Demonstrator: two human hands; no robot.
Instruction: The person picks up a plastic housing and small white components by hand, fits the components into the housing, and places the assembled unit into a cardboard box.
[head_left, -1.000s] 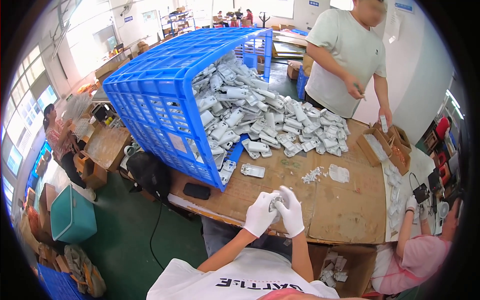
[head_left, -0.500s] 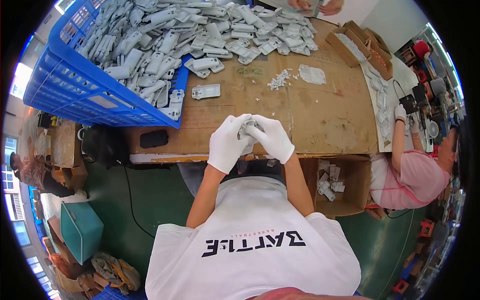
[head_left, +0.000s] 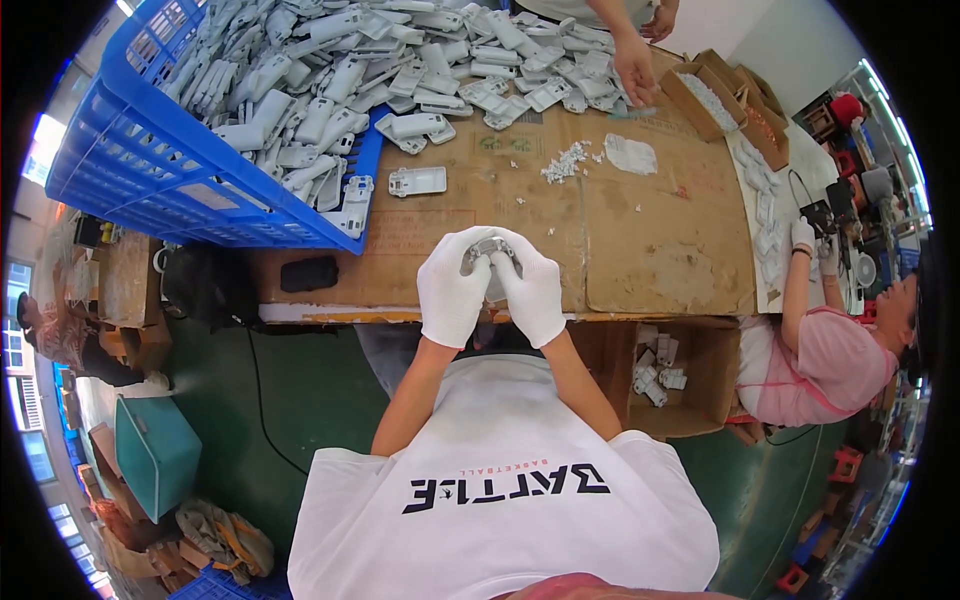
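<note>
Clasped between the left hand (head_left: 452, 285) and the right hand (head_left: 533, 285), both in thin white gloves, is a small grey-and-white plastic piece (head_left: 490, 245), held at the near edge of the table (head_left: 670, 225) topped with brown cardboard; the fingers hide much of it from me. Ahead and to the left of the grip, a blue slatted plastic crate (head_left: 160, 150) and a big heap of pale grey-white plastic housings (head_left: 330, 110) take up the far side. One separate pale oblong housing (head_left: 418, 181) lies just ahead and left, a black soft case (head_left: 309, 274) lies to the left, and a loose cluster of tiny white bits (head_left: 567, 162) lies ahead and right. Farther beyond that, a co-worker's bare hand (head_left: 633, 70) reaches down beside an oblong brown cardboard box (head_left: 700, 100). For writing, I can make out bold black lettering on the wearer's white shirt (head_left: 500, 420) behind the grip, and faint print on the cardboard ahead. From below, the forearms slant inward to the wrists; both thumbs lie nearly side by side, pointing forward onto the piece, the other fingers curled around it.
</note>
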